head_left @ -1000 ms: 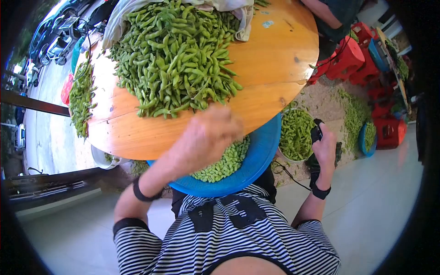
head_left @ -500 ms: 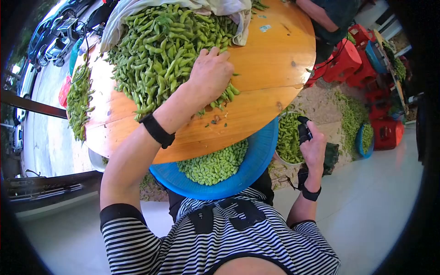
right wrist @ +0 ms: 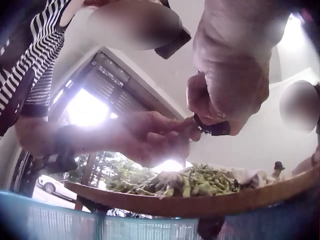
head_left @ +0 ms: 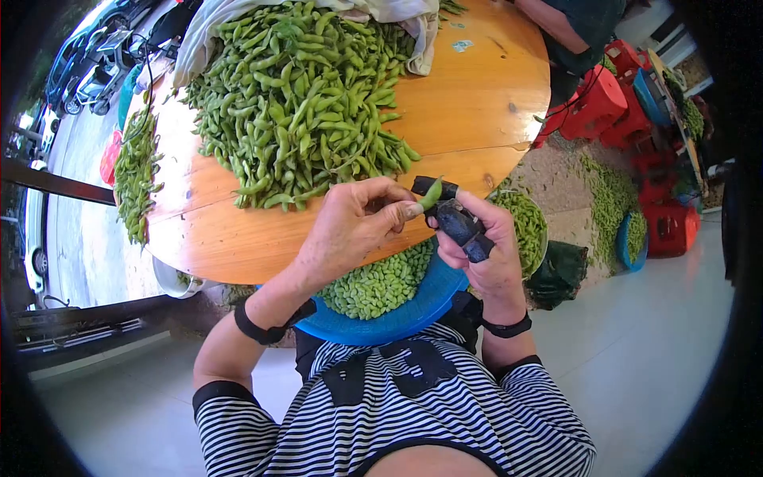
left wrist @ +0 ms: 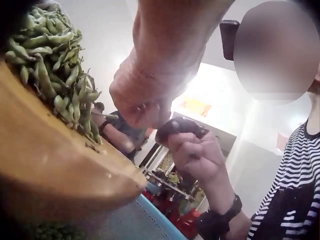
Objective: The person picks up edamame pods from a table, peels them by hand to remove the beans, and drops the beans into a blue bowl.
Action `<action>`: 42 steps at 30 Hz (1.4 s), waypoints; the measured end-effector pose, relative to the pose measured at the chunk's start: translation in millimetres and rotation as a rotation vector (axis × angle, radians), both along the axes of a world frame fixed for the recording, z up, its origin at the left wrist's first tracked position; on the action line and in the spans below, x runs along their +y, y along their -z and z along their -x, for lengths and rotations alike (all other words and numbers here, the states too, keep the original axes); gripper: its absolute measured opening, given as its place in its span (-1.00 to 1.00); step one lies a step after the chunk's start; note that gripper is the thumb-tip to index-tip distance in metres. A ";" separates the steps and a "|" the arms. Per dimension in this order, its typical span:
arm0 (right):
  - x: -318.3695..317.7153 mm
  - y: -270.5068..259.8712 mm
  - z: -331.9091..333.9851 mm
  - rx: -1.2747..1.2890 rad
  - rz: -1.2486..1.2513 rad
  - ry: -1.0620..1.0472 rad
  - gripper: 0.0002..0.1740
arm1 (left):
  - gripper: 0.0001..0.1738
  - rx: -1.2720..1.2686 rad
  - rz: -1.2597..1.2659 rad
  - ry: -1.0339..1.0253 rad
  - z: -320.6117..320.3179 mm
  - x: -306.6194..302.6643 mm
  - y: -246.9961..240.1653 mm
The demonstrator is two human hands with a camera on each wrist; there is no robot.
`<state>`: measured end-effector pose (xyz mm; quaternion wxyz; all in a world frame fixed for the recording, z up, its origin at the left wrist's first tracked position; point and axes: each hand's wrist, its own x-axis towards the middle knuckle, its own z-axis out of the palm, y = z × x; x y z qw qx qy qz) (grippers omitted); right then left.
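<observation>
The left hand (head_left: 350, 230) pinches one end of a pod (head_left: 431, 194) between thumb and forefinger, its other fingers curled in towards the palm. The right hand (head_left: 491, 258) has its thumb and forefinger, both in black covers (head_left: 459, 224), closed on the same pod from the other side, so it is gripped from both sides; this seems to keep so small a thing from slipping or turning. The covers probably spare the skin where the hand presses. Both hands meet just off the near edge of the table (head_left: 469, 103), over the blue basin (head_left: 350, 330), which sits partly under that edge, close to the person's lap, likely so that anything dropped lands inside. In the basin lie loose green beans (head_left: 377, 286). Further out, the pile (head_left: 294, 103) of pods is heaped on the table within easy reach of the left hand, with a pale cloth (head_left: 197, 44) bunched round its far side, perhaps to hold the heap together. More pods (head_left: 137, 179) lie along the table's left side. Beyond the right hand, a round tub (head_left: 545, 248) full of green pods stands low beside the basin, where that hand can easily get to it.
</observation>
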<state>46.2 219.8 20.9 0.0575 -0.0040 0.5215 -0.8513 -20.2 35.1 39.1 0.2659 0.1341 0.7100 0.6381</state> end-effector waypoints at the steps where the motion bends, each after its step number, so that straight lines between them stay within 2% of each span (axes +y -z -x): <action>1: -1.1 1.6 0.1 -0.025 0.045 -0.020 -0.72 | -0.83 -0.036 -0.044 -0.058 -3.1 -0.3 8.0; 5: -3.1 5.3 0.1 -0.095 0.140 -0.067 -0.74 | -0.81 -0.050 -0.047 -0.177 -14.4 3.6 17.4; 7: 2.2 10.8 1.3 -0.093 0.176 -0.100 -0.76 | -0.83 0.204 0.027 -0.237 -18.3 6.0 21.7; 8: 3.9 12.6 1.8 -0.090 0.214 -0.134 -0.77 | -0.83 0.202 0.028 -0.237 -19.5 5.6 22.4; 9: 2.6 9.3 1.3 -0.091 0.215 -0.134 -0.77 | -0.84 0.334 0.074 -0.227 -20.4 5.6 22.9; 10: 0.1 2.9 0.4 -0.060 0.009 -0.087 -0.78 | -0.85 0.465 0.121 -0.215 -21.3 5.7 23.5; 11: -1.4 -0.3 0.0 -0.029 -0.196 -0.039 -0.80 | -0.85 0.463 0.122 -0.214 -22.6 5.7 25.1; 12: -1.3 2.3 1.4 -0.031 -0.194 -0.039 -0.80 | -0.86 0.483 0.116 -0.219 -23.9 5.5 27.5; 14: 0.1 12.1 5.9 0.397 -0.721 0.085 -0.81 | -0.86 0.502 0.112 -0.220 -25.2 3.2 32.7; 16: 4.5 13.1 4.9 0.421 -0.685 0.093 -0.85 | -0.87 -0.401 -0.429 -0.161 -26.7 -2.2 37.6; 17: 8.6 7.8 2.7 0.178 -0.320 -0.042 -0.85 | -0.87 -0.402 -0.426 -0.158 -31.4 -1.4 39.4; 18: 10.8 5.0 1.3 -0.063 0.047 -0.173 -0.85 | -0.86 -0.566 -0.612 -0.108 -37.5 0.3 41.1; 19: 10.6 5.6 0.4 -0.063 0.047 -0.172 -0.85 | -0.86 -0.728 -0.798 -0.056 -40.6 1.4 42.3; 20: 10.0 6.7 -0.7 -0.096 0.166 -0.174 -0.84 | -0.86 -0.728 -0.798 -0.055 -40.4 0.4 43.1; 21: 9.8 7.9 -1.4 -0.129 0.284 -0.177 -0.84 | -0.83 -0.718 -0.779 -0.044 -40.3 -1.8 43.7; 22: 10.7 9.0 -1.7 -0.130 0.284 -0.177 -0.84 | -0.80 -0.707 -0.760 -0.032 -40.8 -3.1 44.0; 23: 12.4 10.0 -1.6 -0.074 0.026 -0.195 -0.81 | -0.80 -0.708 -0.760 -0.032 -40.5 -3.0 41.8; 24: 13.1 10.8 -1.7 -0.017 -0.232 -0.210 -0.78 | -0.75 -0.379 -0.433 -0.089 -39.1 -2.6 36.8; 25: 9.6 11.6 -1.9 -0.015 -0.231 -0.210 -0.78 | -0.70 -0.050 -0.105 -0.140 -38.7 -2.6 31.8; 26: 2.9 12.2 -1.9 0.192 -0.482 -0.118 -0.75 | -0.70 -0.046 -0.104 -0.140 -39.5 -1.0 27.8; 27: -1.9 12.5 -2.8 0.398 -0.731 -0.023 -0.71 | -0.67 0.098 -0.024 -0.171 -41.1 2.2 24.9; 28: -4.0 12.0 -5.1 0.398 -0.732 -0.023 -0.71 | -0.63 0.240 0.055 -0.203 -42.9 3.8 22.9; 30: -6.9 8.8 -8.6 0.379 -0.801 -0.065 -0.65 | -0.66 0.258 0.141 -0.175 -42.3 1.3 19.4; 32: -7.3 7.1 -9.1 0.384 -0.816 -0.062 -0.67 | -0.68 0.274 0.227 -0.141 -41.2 -2.1 15.4; 34: -5.2 6.0 -8.5 0.408 -0.809 -0.085 -0.68 | -0.79 0.536 0.347 -0.050 -41.3 -6.0 11.6; 37: -3.2 6.4 -7.0 0.348 -0.737 -0.101 -0.69 | -0.88 0.468 0.262 0.034 -36.3 -15.4 9.2; 41: -12.5 12.6 -10.4 0.374 -0.801 -0.047 -0.66 | -0.80 0.313 0.166 0.050 -35.4 -17.9 10.5; 42: -18.3 13.6 -12.3 0.410 -0.897 0.046 -0.62 | -0.74 0.113 0.071 0.002 -37.4 -16.2 11.5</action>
